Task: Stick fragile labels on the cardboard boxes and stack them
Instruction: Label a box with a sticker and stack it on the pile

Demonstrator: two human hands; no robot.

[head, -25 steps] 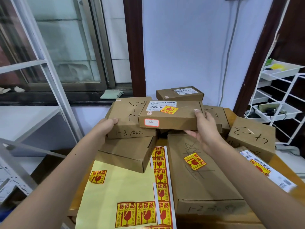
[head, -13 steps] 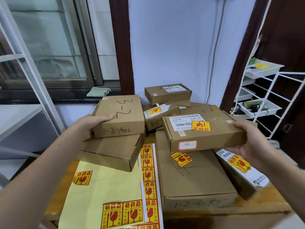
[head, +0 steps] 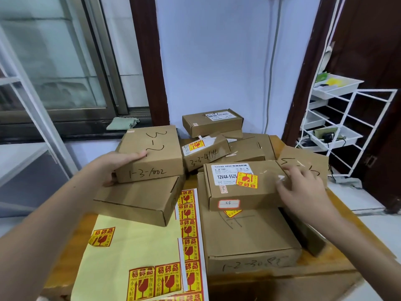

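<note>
- While the labelled box (head: 243, 183) sits atop the big box (head: 249, 235), the right hand (head: 303, 187) rests on it, fingers loosely spread; a nudge could skew this stack.
- The left hand (head: 121, 166) grips the 3-2 box (head: 152, 153), perched on an overhanging carton (head: 138, 198) at the bench (head: 338, 240) edge: it could tip.

Worktop (head: 338, 270) crowded: cardboard boxes (head: 225, 146) piled against the back wall (head: 217, 61), no gap between them. Label sheet (head: 130, 246) lies flat at front left, low, passable above. White wire rack (head: 347, 118) closes the right side. Window frame (head: 43, 118) bounds the left. Open air above the pile.
</note>
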